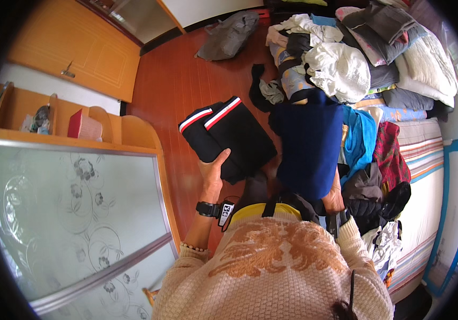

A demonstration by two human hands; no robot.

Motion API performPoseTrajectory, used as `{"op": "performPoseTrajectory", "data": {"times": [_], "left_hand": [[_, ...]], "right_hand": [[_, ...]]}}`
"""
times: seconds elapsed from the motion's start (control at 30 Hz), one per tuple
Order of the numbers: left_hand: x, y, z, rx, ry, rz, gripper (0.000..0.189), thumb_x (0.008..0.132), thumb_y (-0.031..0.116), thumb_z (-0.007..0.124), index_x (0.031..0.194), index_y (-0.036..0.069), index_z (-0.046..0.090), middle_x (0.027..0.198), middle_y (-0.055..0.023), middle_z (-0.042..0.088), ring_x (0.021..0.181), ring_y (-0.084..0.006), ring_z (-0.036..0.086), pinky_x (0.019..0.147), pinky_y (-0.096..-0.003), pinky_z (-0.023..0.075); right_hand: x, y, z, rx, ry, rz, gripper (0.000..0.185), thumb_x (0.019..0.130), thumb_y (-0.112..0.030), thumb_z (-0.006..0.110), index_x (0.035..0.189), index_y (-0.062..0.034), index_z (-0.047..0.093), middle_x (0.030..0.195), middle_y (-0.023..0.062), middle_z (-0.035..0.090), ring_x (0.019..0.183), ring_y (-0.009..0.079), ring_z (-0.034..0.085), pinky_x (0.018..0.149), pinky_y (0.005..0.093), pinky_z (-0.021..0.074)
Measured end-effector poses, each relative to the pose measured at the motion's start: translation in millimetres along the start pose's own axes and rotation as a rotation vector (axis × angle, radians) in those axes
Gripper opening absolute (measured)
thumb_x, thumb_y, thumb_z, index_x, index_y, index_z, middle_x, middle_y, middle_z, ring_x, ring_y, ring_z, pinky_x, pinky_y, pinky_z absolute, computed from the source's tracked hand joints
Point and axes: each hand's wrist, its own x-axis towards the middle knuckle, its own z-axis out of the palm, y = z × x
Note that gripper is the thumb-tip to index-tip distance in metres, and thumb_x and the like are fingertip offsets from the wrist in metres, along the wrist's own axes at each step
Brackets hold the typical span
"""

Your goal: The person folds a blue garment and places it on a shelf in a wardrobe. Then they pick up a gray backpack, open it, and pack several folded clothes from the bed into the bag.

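My left hand [214,168] grips a folded black garment [249,140], thumb on top, out over the floor. White and red stripes run along two of its edges. On the other side, my right hand [334,194] holds a navy blue garment [308,148] that lies as a flat panel in front of my body. Most of the right hand's fingers are hidden under the navy cloth. Just past it, a bright blue garment [360,138] and a dark red patterned cloth [392,152] lie on the bed.
Piled clothes, among them a white garment [338,72], cover the bed's far end beside folded bedding [424,68]. A striped bed sheet [420,144] shows at right. On the wooden floor [161,88] lies a grey bag [229,36]. A cabinet with frosted doors [77,208] stands at left.
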Motion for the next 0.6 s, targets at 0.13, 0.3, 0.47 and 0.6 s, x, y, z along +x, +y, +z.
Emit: {"op": "performPoseTrajectory", "data": {"times": [0.13,0.3,0.47,0.6], "left_hand": [[41.0,9.8,4.4,0.02,-0.054,0.027,0.052,0.065,0.006,0.083,0.111,-0.002,0.059,0.106,-0.0072,0.062,0.095,-0.0156,0.059,0.087,-0.0278,0.0474],[83.6,31.0,2.6,0.074,-0.183,0.017,0.049,0.067,0.007,0.082,0.11,-0.003,0.06,0.104,-0.0072,0.063,0.092,-0.0154,0.06,0.084,-0.0275,0.0482],[106.3,36.1,20.1,0.092,-0.372,0.003,0.057,0.069,0.005,0.08,0.12,-0.001,0.055,0.112,-0.0072,0.061,0.099,-0.0174,0.058,0.089,-0.0294,0.0457],[111.7,28.9,27.2,0.029,-0.429,-0.067,0.056,0.072,0.005,0.076,0.122,-0.001,0.053,0.114,-0.0083,0.061,0.101,-0.0199,0.058,0.092,-0.0325,0.0457]], "right_hand": [[32.1,2.6,11.3,0.026,-0.27,0.01,0.043,0.094,-0.03,0.05,0.125,0.001,0.051,0.126,0.0184,0.055,0.119,0.0316,0.05,0.106,0.0461,0.0365],[65.5,31.0,51.0,-0.163,-0.042,-0.307,0.054,0.089,-0.037,0.058,0.126,0.001,0.049,0.122,0.0183,0.057,0.114,0.0314,0.054,0.103,0.0443,0.0409],[108.2,113.1,64.0,-0.615,0.064,-0.389,0.062,0.083,-0.033,0.067,0.13,-0.0018,0.042,0.121,0.0146,0.056,0.107,0.0264,0.057,0.093,0.0418,0.0474],[128.6,160.7,61.4,-0.768,0.252,-0.312,0.058,0.081,-0.018,0.071,0.129,-0.002,0.043,0.121,0.0114,0.056,0.108,0.0238,0.057,0.091,0.0377,0.0496]]}}
